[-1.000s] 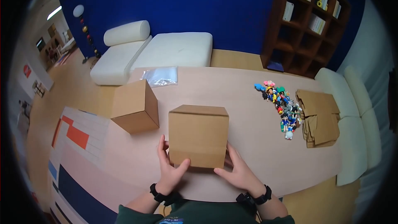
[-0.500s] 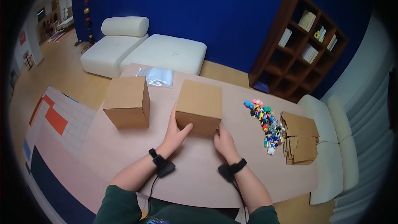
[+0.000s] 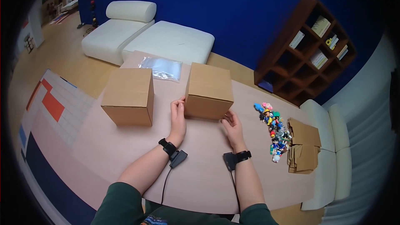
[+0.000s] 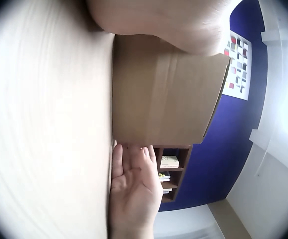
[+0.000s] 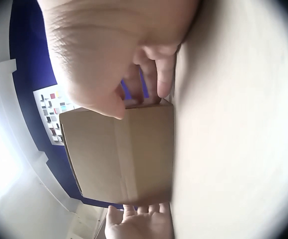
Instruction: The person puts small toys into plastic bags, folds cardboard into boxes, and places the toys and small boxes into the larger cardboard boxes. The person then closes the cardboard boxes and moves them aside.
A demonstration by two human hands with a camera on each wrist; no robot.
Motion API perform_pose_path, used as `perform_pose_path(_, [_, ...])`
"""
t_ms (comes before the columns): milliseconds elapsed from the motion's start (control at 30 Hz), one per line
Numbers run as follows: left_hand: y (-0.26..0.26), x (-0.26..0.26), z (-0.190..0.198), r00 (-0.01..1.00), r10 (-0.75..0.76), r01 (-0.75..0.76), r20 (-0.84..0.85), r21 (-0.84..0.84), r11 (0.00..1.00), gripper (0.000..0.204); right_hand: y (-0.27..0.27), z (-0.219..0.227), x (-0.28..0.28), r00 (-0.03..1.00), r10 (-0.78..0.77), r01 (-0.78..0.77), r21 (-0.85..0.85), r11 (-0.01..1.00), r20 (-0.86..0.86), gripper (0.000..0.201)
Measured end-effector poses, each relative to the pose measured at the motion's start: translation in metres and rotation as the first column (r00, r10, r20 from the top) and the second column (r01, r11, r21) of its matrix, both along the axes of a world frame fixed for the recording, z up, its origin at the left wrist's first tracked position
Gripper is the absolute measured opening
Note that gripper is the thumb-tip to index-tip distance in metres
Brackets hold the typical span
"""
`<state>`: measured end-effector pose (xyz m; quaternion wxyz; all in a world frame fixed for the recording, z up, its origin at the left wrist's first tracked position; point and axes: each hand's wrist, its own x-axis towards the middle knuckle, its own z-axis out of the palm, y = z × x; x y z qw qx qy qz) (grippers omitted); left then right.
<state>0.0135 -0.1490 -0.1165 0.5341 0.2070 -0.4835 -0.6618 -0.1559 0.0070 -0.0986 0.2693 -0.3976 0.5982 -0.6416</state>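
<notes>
A closed cardboard box (image 3: 208, 87) rests on the table between the two hands. The left hand (image 3: 178, 121) touches its left side near the bottom, fingers fairly straight. At its lower right corner is the right hand (image 3: 233, 130), fingers slightly bent and touching the side. In the left wrist view the box (image 4: 164, 94) stands on the tabletop, with the right hand (image 4: 134, 194) flat at its far side. The right wrist view shows the fingertips against the box (image 5: 129, 154). A second closed box (image 3: 128, 96) stands to the left.
Small colourful figurines (image 3: 273, 129) lie in a heap at the right of the table (image 3: 200, 175), beside stacked flat cardboard (image 3: 304, 146). A clear plastic bag (image 3: 162, 68) lies at the back left. White seats and a wooden shelf (image 3: 308, 54) stand beyond.
The box between the hands has moved away from the body, toward the table's back edge, and now rests beside the other box. Both hands have loosened from gripping its sides to touching them.
</notes>
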Motion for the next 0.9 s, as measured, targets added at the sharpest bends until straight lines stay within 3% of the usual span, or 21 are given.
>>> perform_pose_path(67, [-0.004,0.000,-0.008,0.998,-0.034,0.033,0.052,0.011,0.999,0.014,0.002,0.003,-0.003,0.984,0.012,-0.009,-0.018,1.000,0.176,0.044])
perform_pose_path(233, [-0.001,0.000,0.000,0.994,-0.006,0.006,0.106,0.005,1.000,0.017,0.005,0.002,-0.006,0.983,0.080,-0.077,-0.028,0.997,0.167,0.041])
perform_pose_path(300, [0.000,-0.002,-0.002,0.994,0.002,-0.001,0.113,-0.006,1.000,0.017,0.004,0.005,-0.005,0.971,0.126,-0.113,-0.074,0.991,0.204,0.049])
perform_pose_path(333, [0.000,-0.002,-0.001,0.993,0.056,-0.058,0.107,0.015,0.998,0.015,0.002,0.004,-0.004,0.973,0.105,-0.092,-0.069,0.993,0.206,0.049])
perform_pose_path(367, [0.001,-0.003,-0.003,0.990,0.102,-0.107,0.101,0.042,0.993,0.013,0.001,0.002,-0.002,0.979,0.148,-0.142,-0.051,0.988,0.141,0.057])
perform_pose_path(400, [-0.003,0.001,-0.010,0.995,0.051,-0.060,0.084,0.103,0.993,0.016,0.000,0.001,-0.003,0.979,0.189,-0.187,-0.028,0.982,0.073,0.066])
perform_pose_path(433, [-0.003,0.000,-0.009,0.993,0.111,-0.104,-0.025,0.198,0.975,0.010,0.000,0.001,-0.004,0.986,0.153,-0.152,-0.017,0.988,0.070,0.066])
perform_pose_path(500, [-0.006,0.004,-0.018,0.992,0.127,-0.125,0.001,0.192,0.973,0.015,0.000,0.003,-0.005,0.955,0.282,-0.275,0.083,0.958,-0.089,0.078])
perform_pose_path(600, [-0.006,0.005,-0.017,0.990,0.139,-0.127,-0.037,0.227,0.966,0.016,0.003,0.020,-0.002,0.938,0.297,-0.266,0.175,0.948,-0.181,0.082])
perform_pose_path(900, [0.012,0.008,0.003,0.989,0.141,-0.133,-0.049,0.138,0.981,0.023,0.002,0.021,0.000,0.948,0.311,-0.306,0.086,0.948,-0.062,0.075])
